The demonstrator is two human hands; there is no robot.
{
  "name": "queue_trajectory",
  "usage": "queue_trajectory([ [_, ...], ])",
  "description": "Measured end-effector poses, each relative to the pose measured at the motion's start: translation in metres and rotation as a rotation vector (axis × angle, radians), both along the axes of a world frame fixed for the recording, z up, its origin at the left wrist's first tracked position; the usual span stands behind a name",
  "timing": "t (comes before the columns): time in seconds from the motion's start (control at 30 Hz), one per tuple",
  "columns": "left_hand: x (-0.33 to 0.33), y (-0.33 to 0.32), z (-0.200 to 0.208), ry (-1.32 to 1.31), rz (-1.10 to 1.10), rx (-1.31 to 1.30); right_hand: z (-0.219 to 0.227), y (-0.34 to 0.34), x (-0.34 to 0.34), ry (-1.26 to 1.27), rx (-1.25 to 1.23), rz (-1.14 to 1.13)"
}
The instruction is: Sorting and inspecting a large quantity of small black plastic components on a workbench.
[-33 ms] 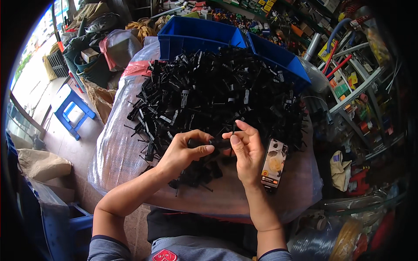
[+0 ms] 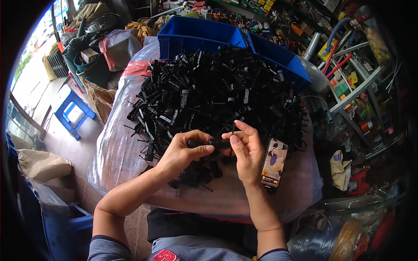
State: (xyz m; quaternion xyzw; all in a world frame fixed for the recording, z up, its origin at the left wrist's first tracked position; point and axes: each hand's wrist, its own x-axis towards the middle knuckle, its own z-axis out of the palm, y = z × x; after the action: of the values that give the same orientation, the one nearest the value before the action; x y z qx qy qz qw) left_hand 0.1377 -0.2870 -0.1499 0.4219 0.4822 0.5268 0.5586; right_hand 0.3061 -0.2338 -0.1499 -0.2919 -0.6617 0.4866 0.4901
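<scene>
The left hand (image 2: 183, 150) is closed around a black part (image 2: 194, 142); the right hand (image 2: 248, 154) pinches a thin black rod (image 2: 233, 128), both over the near side of the black pile (image 2: 209, 95). They look light and stiff, probably best held by body and shaft. The phone (image 2: 274, 163) lies just beside the right hand; room opens toward the near edge of the surface (image 2: 226, 195).

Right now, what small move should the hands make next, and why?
Perhaps ease the right hand slightly toward the left hand: the right pinches a thin black rod roughly upright, the left grips a black piece, and a small gap separates the hands.
</scene>
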Motion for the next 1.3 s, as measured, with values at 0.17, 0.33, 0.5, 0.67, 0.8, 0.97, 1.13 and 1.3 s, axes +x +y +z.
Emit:
queue_trajectory([
  [0.17, 0.001, -0.002, -0.009, -0.039, 0.080, 0.172, -0.002, -0.001, 0.000, -0.168, 0.200, 0.184],
  [0.33, 0.003, -0.006, -0.010, 0.424, 0.149, 0.574, 0.001, -0.008, -0.002, 0.048, -0.230, 0.223],
  [0.5, 0.008, -0.008, -0.013, 0.740, 0.213, 0.864, -0.012, 0.001, 0.007, 0.177, -0.498, 0.415],
  [0.67, 0.005, -0.005, -0.002, 0.547, 0.175, 0.681, -0.005, 0.002, 0.012, -0.054, -0.379, 0.326],
  [0.8, -0.007, -0.002, -0.002, 0.011, 0.144, 0.141, 0.009, -0.006, 0.006, -0.458, 0.389, 0.175],
  [0.97, -0.002, -0.004, 0.001, 0.055, 0.107, 0.014, -0.002, -0.005, 0.000, -0.533, 0.831, -0.047],
  [1.13, 0.000, -0.009, 0.001, 0.035, 0.065, 0.022, -0.003, -0.007, -0.004, -0.609, 0.963, -0.095],
  [1.3, 0.006, -0.011, -0.008, 0.272, 0.141, 0.263, -0.017, -0.010, -0.010, -0.633, 0.884, -0.102],
])
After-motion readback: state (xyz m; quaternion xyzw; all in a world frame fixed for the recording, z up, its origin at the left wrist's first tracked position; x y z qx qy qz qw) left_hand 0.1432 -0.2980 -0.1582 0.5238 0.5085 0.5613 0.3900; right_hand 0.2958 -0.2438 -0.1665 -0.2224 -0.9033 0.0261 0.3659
